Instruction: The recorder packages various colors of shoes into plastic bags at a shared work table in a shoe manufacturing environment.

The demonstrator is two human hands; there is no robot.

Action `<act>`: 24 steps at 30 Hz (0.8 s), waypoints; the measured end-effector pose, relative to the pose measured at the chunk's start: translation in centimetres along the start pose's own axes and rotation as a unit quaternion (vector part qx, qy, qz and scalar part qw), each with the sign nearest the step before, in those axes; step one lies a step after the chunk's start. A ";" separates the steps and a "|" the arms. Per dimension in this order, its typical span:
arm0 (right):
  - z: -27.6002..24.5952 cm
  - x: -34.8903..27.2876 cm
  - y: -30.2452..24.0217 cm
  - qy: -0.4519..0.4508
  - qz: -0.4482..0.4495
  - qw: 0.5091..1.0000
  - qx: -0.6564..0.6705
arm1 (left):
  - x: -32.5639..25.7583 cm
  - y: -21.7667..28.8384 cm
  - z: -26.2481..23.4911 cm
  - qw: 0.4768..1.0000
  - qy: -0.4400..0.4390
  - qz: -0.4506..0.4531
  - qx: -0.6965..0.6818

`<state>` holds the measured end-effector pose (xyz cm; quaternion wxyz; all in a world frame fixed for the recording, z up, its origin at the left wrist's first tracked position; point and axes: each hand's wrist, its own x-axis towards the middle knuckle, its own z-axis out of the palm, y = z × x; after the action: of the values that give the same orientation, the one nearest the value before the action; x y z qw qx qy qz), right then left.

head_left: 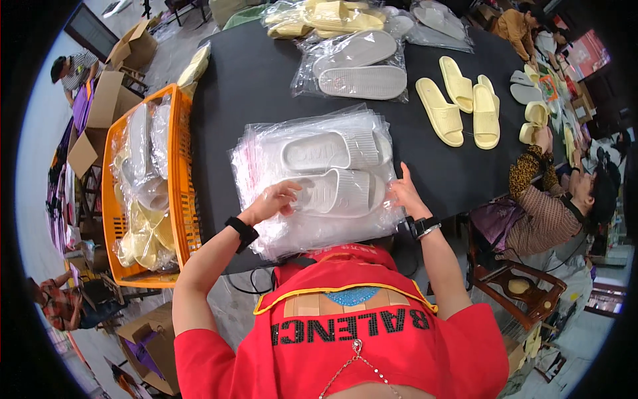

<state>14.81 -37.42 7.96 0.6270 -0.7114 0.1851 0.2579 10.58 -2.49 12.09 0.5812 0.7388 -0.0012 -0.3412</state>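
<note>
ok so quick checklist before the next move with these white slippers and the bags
1. Both white slippers lie side by side on the stack of clear bags: ok.
2. Left hand is on the plastic at the near slipper's left end: ok.
3. Right hand touches the plastic at its right end: ok.
4. Top bag's mouth open: cannot tell, the film is too clear.
5. Orange crate stands beside the stack, to its left, with bagged pairs inside: ok.
6. Bag stack fully on the black table: not ok, near edge overhangs.
</note>
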 end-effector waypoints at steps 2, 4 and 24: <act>-0.4 1.7 0.4 0.013 -0.053 0.994 -0.092 | 1.8 -0.3 -0.1 0.991 -0.016 -0.010 0.131; -0.5 4.0 2.0 0.010 -0.075 0.990 -0.115 | 4.9 -2.8 -0.5 0.921 0.036 0.220 0.320; 0.0 -1.9 3.2 -0.018 0.026 0.993 -0.111 | 9.8 -0.9 4.0 0.842 0.152 0.184 0.484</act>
<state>11.42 -38.03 6.52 0.5403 -0.7669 0.1626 0.3058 15.76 -9.56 6.01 0.1951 0.9547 -0.2141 -0.0674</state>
